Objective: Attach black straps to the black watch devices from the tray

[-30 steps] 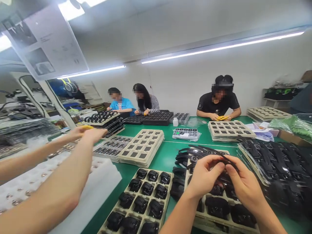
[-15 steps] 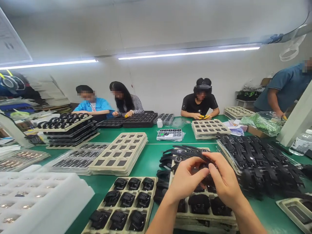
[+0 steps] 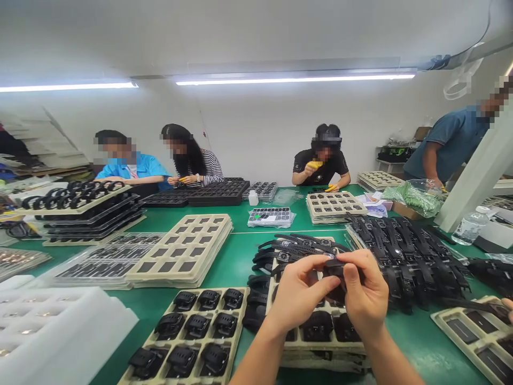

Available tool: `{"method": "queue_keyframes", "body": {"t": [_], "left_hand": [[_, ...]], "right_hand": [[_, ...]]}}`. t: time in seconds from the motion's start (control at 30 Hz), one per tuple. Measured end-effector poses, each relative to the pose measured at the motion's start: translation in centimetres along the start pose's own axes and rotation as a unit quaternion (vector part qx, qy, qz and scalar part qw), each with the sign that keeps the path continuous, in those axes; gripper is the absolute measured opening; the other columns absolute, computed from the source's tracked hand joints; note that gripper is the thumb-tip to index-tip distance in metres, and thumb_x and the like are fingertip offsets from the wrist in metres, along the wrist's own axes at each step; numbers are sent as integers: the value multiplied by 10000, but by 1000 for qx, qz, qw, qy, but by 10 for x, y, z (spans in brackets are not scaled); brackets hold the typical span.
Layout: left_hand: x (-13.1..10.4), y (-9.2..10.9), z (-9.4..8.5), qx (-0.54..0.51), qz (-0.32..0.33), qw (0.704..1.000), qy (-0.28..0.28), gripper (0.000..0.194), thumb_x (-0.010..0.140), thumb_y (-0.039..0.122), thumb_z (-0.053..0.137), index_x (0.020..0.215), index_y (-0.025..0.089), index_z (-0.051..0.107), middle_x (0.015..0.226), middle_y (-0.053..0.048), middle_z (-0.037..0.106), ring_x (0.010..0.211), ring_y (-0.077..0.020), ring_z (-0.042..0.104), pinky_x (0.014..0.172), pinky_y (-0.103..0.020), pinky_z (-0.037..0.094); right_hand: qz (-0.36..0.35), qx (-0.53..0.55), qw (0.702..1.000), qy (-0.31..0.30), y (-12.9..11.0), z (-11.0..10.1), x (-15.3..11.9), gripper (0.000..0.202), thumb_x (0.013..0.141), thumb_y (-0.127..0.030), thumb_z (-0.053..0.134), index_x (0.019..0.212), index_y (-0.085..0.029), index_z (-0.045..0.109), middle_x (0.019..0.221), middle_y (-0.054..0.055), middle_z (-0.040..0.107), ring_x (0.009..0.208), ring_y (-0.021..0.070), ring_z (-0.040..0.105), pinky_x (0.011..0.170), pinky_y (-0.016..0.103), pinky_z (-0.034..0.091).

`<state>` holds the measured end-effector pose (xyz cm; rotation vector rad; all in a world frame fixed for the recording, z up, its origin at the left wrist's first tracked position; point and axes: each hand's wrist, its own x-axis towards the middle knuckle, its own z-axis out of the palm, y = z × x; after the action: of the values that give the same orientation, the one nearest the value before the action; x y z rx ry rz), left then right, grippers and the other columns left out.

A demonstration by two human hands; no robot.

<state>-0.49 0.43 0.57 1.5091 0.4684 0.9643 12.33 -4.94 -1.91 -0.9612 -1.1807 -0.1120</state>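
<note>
My left hand and my right hand meet over a stack of beige trays. Between their fingertips they grip a black watch, its strap partly hidden by the fingers. Black watches sit in the compartments below my hands. Just behind, more watches with long straps lie across the top of that stack. To the left, a beige tray holds several black watches with folded straps.
Strapped watches cover a stack at right, near a bottle. A beige tray stack and white foam block stand left. At the right edge another person's fingers show by a tray. Several people work across the table.
The view has shifted slightly right. Both hands still grip the watch, with the fingers moved a little on it. The person opposite has raised one yellow-covered hand towards the face.
</note>
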Motion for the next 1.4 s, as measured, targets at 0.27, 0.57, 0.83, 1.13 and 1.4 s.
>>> {"method": "queue_keyframes", "body": {"t": [0.27, 0.57, 0.83, 1.13, 1.4], "left_hand": [[-2, 5, 4, -31, 0, 999, 17, 251, 749, 229, 805, 993, 176, 792, 833, -36, 671, 660, -131, 618, 540, -208, 576], [-3, 11, 0, -39, -14, 999, 24, 315, 760, 265, 824, 1059, 185, 764, 936, -48, 674, 712, -152, 666, 529, -226, 627], [2, 9, -8, -93, -26, 995, 28, 310, 720, 271, 871, 982, 160, 750, 875, -49, 698, 721, -161, 674, 502, -213, 617], [7, 2, -8, -141, -36, 988, 41, 398, 667, 311, 915, 1006, 161, 771, 866, -60, 730, 679, -149, 656, 456, -198, 582], [10, -5, -6, -122, -42, 989, 68, 292, 656, 302, 925, 873, 145, 809, 761, -37, 722, 626, -119, 629, 476, -181, 560]], "right_hand": [[24, 10, 998, 59, -1, 7, -5, 210, 1051, -279, 456, 905, -233, 600, 893, 42, 550, 817, 210, 549, 675, 332, 423], [-23, -14, 995, -91, 2, -12, 15, 125, 1020, -184, 524, 995, -242, 632, 953, 38, 583, 854, 196, 569, 726, 335, 471], [30, 39, 986, -157, 12, -18, 18, 131, 1031, -208, 529, 1011, -255, 650, 979, 35, 573, 826, 180, 603, 737, 334, 497], [90, 70, 983, -143, 16, -17, 15, 111, 1015, -269, 595, 1080, -289, 682, 983, 13, 640, 668, 134, 590, 619, 269, 503], [77, 37, 981, -172, 14, -21, 21, 99, 1010, -261, 599, 1013, -274, 696, 986, 26, 657, 776, 171, 626, 710, 307, 509]]}}
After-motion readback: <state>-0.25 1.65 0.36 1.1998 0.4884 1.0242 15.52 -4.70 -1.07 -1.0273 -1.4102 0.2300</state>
